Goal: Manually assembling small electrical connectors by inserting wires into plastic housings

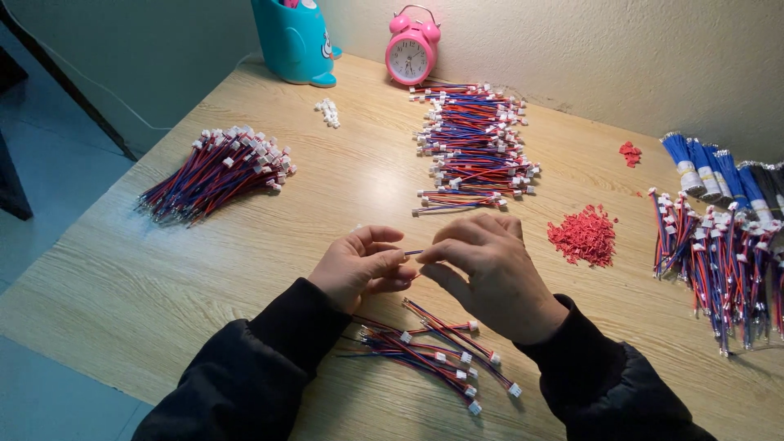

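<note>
Left hand [359, 265] and right hand [490, 261] both pinching one short wire [413, 252], lying left-to-right between fingertips

Between the left wire bundle [216, 171] and the stacked wire pile [474, 147] the surface [122, 278] lies bare, with only a small white connector cluster [328, 112] near its far end. Just behind the hands, a strip of bare wood runs across. To the right, the red scrap heap [584, 235] and the right wire bundles [723, 261] block the way. Below the hands, loose wires [433, 351] cover the near side. At the far edge stand a teal holder [294, 41] and a pink clock [411, 51].
</note>
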